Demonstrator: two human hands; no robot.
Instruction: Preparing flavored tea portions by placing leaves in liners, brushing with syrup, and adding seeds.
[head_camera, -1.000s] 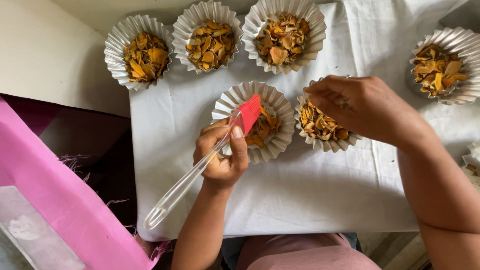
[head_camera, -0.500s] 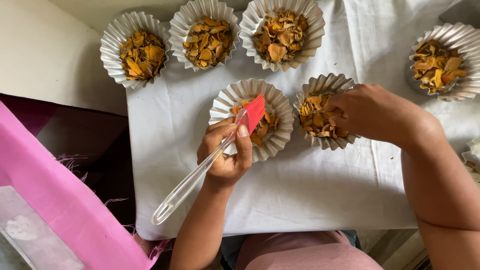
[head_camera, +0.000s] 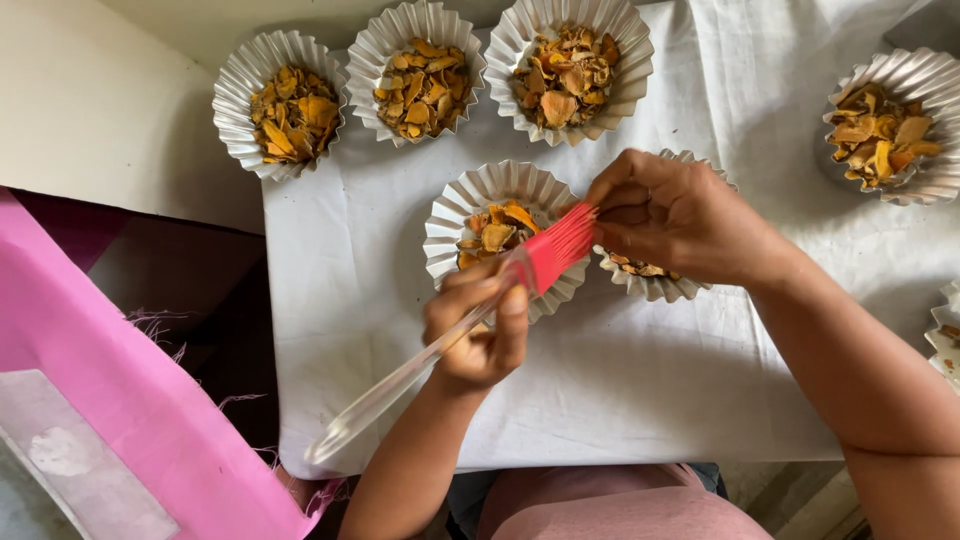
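The left hand (head_camera: 478, 335) is closed around the clear handle of a silicone brush (head_camera: 455, 335), near the red head, so the red bristles point up and to the right while the long handle goes down toward the edge of the white cloth (head_camera: 640, 390). The right hand (head_camera: 685, 215) meets these bristles: its fingertips pinch the tip of the red head, as if to clean or straighten it, and the grip near the head keeps the brush steady for this. Both hands work just above two fluted paper cups with dried orange-yellow pieces, the middle cup (head_camera: 470, 215) under the brush and another cup (head_camera: 655, 280) mostly hidden under the right hand. Three filled cups (head_camera: 425, 75) stand in a row at the far side of the surface, and one more cup (head_camera: 890, 125) stands far to the right, well apart. A pink fabric (head_camera: 120, 400) hangs at the left.
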